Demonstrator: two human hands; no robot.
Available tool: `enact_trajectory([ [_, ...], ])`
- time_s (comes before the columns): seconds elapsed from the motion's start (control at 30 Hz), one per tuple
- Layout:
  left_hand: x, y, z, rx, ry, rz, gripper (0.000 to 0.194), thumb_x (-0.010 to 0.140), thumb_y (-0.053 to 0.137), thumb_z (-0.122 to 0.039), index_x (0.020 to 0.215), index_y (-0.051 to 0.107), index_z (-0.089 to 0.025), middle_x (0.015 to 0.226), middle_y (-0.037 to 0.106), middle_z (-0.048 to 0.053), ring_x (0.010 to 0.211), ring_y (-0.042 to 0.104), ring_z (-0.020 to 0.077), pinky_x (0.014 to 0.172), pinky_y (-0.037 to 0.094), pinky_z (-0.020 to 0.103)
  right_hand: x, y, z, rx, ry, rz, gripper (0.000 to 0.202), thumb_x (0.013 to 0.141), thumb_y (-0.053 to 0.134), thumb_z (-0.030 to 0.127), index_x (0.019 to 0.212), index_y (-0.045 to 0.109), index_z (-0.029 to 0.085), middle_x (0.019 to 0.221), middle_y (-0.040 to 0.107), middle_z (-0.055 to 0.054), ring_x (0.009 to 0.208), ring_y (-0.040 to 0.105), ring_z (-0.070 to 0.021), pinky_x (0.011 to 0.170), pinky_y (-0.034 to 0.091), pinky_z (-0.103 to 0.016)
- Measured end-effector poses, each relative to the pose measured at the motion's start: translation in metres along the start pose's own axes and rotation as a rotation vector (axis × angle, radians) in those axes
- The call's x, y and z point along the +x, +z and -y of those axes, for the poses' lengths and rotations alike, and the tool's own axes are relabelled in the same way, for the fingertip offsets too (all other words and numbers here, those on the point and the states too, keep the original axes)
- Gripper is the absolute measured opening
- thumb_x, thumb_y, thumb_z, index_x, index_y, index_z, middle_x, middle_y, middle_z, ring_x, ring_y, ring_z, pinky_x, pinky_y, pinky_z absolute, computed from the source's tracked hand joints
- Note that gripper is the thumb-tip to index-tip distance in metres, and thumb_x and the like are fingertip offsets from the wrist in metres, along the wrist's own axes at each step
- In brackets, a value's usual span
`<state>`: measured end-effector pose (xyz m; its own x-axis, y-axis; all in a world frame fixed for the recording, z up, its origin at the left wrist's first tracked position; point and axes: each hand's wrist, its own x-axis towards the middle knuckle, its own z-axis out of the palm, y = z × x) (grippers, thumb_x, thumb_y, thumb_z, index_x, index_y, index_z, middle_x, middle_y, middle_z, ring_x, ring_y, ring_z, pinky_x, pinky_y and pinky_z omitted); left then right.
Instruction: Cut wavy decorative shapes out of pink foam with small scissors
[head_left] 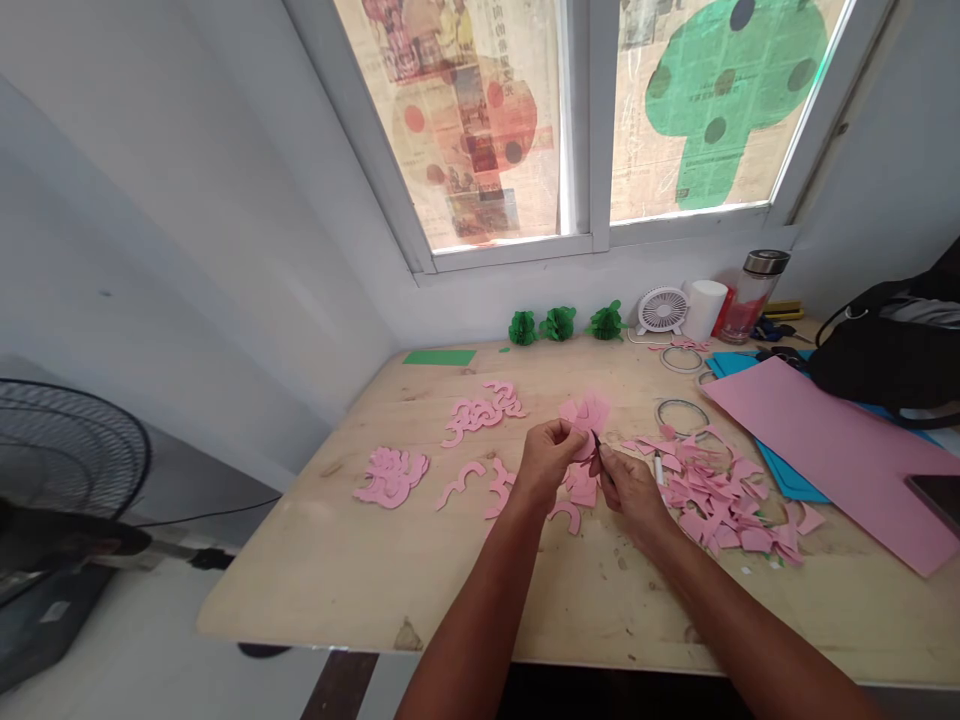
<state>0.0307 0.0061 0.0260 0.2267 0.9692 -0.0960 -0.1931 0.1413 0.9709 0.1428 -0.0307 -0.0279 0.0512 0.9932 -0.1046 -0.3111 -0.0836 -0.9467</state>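
Observation:
My left hand [551,457] pinches a piece of pink paper [583,447] above the table's middle. In my right hand [630,485] is a pair of dark scissors [597,442], mostly covered by the fingers, its blades against the paper. Under and behind the hands lie more pink paper pieces [583,486]. A curved pink cutout [566,516] rests just below them. Left of my hands are loose wavy pink strips [461,482], a heap of curved cutouts [484,411] and a stack of scalloped pink shapes [391,477].
Pink scraps [720,500] and a white marker [658,468] lie to the right. Beyond are tape rings [681,416], a large pink sheet [832,450] over blue sheets [787,470], and a black bag [892,350]. Green paper ornaments [559,323], a small fan [663,311] and a bottle [752,297] line the wall.

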Motion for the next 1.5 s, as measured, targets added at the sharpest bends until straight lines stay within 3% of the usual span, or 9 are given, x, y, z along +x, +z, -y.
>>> enact_trajectory([
  [0.33, 0.004, -0.008, 0.001, 0.125, 0.024, 0.025, 0.022, 0.06, 0.066, -0.029, 0.054, 0.052, -0.013, 0.052, 0.051, -0.001, 0.051, 0.046, 0.0087, 0.057, 0.04, 0.025, 0.0, 0.0, 0.002, -0.033, 0.013, 0.031, 0.041, 0.077, 0.05, 0.054, 0.063, 0.052, 0.015, 0.036, 0.026, 0.01, 0.031, 0.016, -0.0038, 0.034, 0.009, -0.02],
  [1.5, 0.003, -0.011, -0.005, 0.12, -0.032, 0.054, 0.021, 0.059, 0.065, -0.026, 0.052, 0.051, -0.013, 0.052, 0.048, -0.002, 0.051, 0.043, 0.008, 0.055, 0.036, 0.024, -0.002, 0.001, 0.006, -0.063, 0.007, 0.036, 0.04, 0.078, 0.05, 0.051, 0.063, 0.053, 0.015, 0.038, 0.024, 0.01, 0.034, 0.014, -0.0038, 0.036, 0.009, -0.021],
])
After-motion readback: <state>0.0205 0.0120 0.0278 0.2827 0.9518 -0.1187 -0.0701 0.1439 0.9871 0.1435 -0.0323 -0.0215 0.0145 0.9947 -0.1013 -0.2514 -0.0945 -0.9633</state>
